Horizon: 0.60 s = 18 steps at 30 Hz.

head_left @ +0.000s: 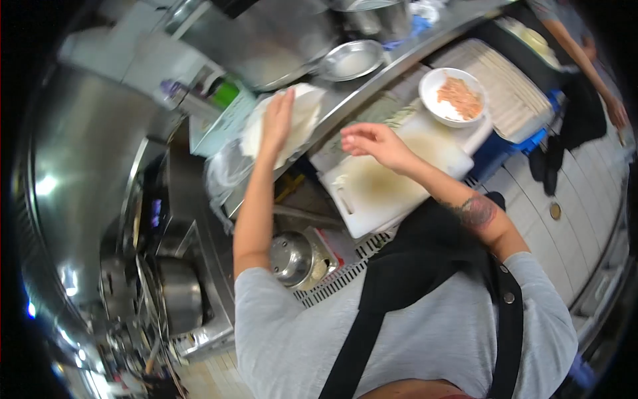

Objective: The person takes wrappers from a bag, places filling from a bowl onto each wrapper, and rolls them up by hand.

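Note:
My left hand [278,120] lies with its fingers stretched out over a white, sheet-like item [304,118] at the counter's edge. It appears to rest on it, though the contact is hard to make out. My right hand [375,143] hovers over the far left edge of a white cutting board [399,186], its fingers loosely bent and nothing visible in them. Beyond the board's right corner stands a white bowl [428,85] with shredded orange food [460,98] in it. Pale green shreds [401,117] lie behind the board.
A metal dish [351,61] and a pot [375,21] stand on the steel counter. Left of them is a pale green box [211,130] with bottles. A metal bowl [290,258] sits low in front. At the right are a lined tray [512,86] and another person's arm [577,50].

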Tool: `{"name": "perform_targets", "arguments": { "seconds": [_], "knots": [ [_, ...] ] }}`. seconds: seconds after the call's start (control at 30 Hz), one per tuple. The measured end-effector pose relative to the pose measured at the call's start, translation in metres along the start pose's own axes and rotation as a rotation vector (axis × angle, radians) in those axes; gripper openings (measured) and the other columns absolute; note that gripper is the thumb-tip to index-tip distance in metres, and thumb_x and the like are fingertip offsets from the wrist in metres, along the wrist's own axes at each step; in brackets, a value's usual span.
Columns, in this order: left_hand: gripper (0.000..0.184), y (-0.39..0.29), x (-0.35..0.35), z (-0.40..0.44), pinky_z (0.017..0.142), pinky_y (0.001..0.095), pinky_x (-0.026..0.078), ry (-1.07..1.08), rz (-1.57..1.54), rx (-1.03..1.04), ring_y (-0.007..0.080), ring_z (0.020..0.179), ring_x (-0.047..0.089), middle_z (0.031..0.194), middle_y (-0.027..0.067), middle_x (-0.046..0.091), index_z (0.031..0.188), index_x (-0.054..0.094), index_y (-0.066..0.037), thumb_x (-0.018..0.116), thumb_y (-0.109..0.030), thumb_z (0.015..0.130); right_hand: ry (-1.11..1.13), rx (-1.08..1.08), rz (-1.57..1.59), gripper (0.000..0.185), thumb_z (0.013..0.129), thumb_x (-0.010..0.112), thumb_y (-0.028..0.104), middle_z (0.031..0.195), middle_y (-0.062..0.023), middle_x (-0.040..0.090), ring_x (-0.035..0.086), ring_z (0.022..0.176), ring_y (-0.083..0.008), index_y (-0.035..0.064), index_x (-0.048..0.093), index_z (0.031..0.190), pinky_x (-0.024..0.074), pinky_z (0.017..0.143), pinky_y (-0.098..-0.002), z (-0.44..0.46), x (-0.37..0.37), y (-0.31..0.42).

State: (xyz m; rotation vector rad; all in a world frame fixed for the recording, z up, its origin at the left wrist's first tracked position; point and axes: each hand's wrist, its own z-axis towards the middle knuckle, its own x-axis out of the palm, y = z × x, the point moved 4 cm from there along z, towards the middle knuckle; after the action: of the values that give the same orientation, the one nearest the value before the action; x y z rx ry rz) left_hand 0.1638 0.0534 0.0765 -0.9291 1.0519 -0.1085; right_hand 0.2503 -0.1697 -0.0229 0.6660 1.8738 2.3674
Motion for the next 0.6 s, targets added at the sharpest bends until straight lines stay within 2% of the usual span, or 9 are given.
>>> {"name": "perform_targets", "arguments": {
  "seconds": [0.07, 0.13, 0.17, 0.27, 0.3, 0.4, 0.43, 0.53, 0.6],
  "knots": [
    [0.087, 0.042, 0.021, 0.018, 0.118, 0.0347, 0.024, -0.106, -0.363, 0.032, 0.0313, 0.142, 0.038, 0.149, 0.0242, 0.044, 0.144, 0.042, 0.009, 0.037, -0.065, 0.099, 0.03, 0.022, -0.023, 0.046, 0.099, 0.063, 0.024, 0.115, -0.0115, 0.067, 0.065, 0.103, -0.0171, -0.0056, 0.054, 0.132, 0.0535, 0.089, -0.0292, 0.035, 0.027, 0.01],
    [0.099, -0.012, 0.018, -0.021, 0.121, 0.0353, 0.017, -0.104, -0.527, -0.135, 0.0309, 0.147, 0.029, 0.156, 0.0248, 0.032, 0.152, 0.024, 0.007, 0.029, -0.073, 0.096, 0.012, 0.041, -0.108, 0.054, 0.095, 0.068, 0.032, 0.112, -0.0148, 0.066, 0.067, 0.098, -0.0175, -0.0091, 0.053, 0.128, 0.0552, 0.084, -0.028, 0.069, 0.043, 0.009],
    [0.1, 0.019, 0.02, -0.007, 0.115, 0.0369, 0.029, -0.064, -0.513, -0.173, 0.0308, 0.136, 0.044, 0.143, 0.0229, 0.05, 0.145, 0.036, 0.007, 0.024, -0.078, 0.094, -0.021, 0.068, -0.16, 0.056, 0.094, 0.069, 0.034, 0.11, -0.0154, 0.066, 0.067, 0.096, -0.0174, -0.0094, 0.054, 0.125, 0.0556, 0.082, -0.0277, 0.08, 0.049, 0.012],
    [0.107, 0.009, 0.019, -0.015, 0.11, 0.0388, 0.034, 0.25, -0.615, -0.186, 0.0282, 0.128, 0.049, 0.141, 0.021, 0.049, 0.143, 0.035, 0.008, 0.022, -0.084, 0.089, -0.139, 0.048, -0.269, 0.056, 0.088, 0.075, 0.035, 0.094, -0.0144, 0.069, 0.069, 0.08, -0.0161, -0.0097, 0.056, 0.116, 0.057, 0.069, -0.0279, 0.095, 0.057, 0.011],
    [0.077, 0.025, 0.017, -0.008, 0.09, 0.0318, 0.044, 0.355, -0.743, -0.158, 0.0175, 0.1, 0.057, 0.11, 0.0077, 0.059, 0.121, 0.049, -0.001, 0.033, -0.072, 0.097, -0.163, 0.043, -0.316, 0.053, 0.088, 0.074, 0.032, 0.091, -0.0135, 0.069, 0.069, 0.077, -0.0157, -0.0095, 0.057, 0.115, 0.057, 0.068, -0.0282, 0.098, 0.056, 0.008],
    [0.045, 0.045, 0.019, -0.003, 0.078, 0.0281, 0.044, 0.319, -0.562, -0.09, 0.0098, 0.088, 0.052, 0.096, 0.0011, 0.055, 0.108, 0.05, -0.007, 0.048, -0.052, 0.101, -0.223, -0.041, -0.362, 0.038, 0.084, 0.071, 0.025, 0.076, -0.0147, 0.07, 0.071, 0.066, -0.0179, -0.0086, 0.063, 0.099, 0.0562, 0.064, -0.0312, 0.105, 0.051, 0.002],
    [0.027, 0.031, 0.014, -0.01, 0.07, 0.0271, 0.044, 0.269, -0.381, -0.093, 0.007, 0.082, 0.052, 0.097, 0.0007, 0.058, 0.112, 0.053, -0.007, 0.063, -0.028, 0.098, -0.24, -0.079, -0.364, 0.033, 0.083, 0.07, 0.023, 0.07, -0.0158, 0.07, 0.071, 0.062, -0.0192, -0.0083, 0.065, 0.093, 0.0558, 0.062, -0.0326, 0.105, 0.049, 0.002],
    [0.023, 0.02, 0.012, -0.022, 0.063, 0.0236, 0.042, 0.295, -0.551, -0.044, 0.0068, 0.074, 0.051, 0.094, -0.0009, 0.06, 0.111, 0.057, -0.004, 0.067, -0.016, 0.094, -0.244, -0.131, -0.331, 0.023, 0.084, 0.066, 0.017, 0.069, -0.0172, 0.07, 0.072, 0.063, -0.0212, -0.0058, 0.068, 0.083, 0.0553, 0.062, -0.0338, 0.106, 0.043, 0.003],
    [0.021, 0.02, 0.004, -0.028, 0.067, 0.0206, 0.045, 0.198, -0.34, 0.024, 0.0076, 0.077, 0.057, 0.094, 0.0006, 0.065, 0.109, 0.063, -0.002, 0.07, -0.01, 0.091, -0.251, -0.155, -0.383, 0.024, 0.084, 0.066, 0.02, 0.071, -0.017, 0.071, 0.072, 0.066, -0.0259, -0.0032, 0.07, 0.082, 0.0551, 0.064, -0.0372, 0.109, 0.043, 0.003]
  ]
}}
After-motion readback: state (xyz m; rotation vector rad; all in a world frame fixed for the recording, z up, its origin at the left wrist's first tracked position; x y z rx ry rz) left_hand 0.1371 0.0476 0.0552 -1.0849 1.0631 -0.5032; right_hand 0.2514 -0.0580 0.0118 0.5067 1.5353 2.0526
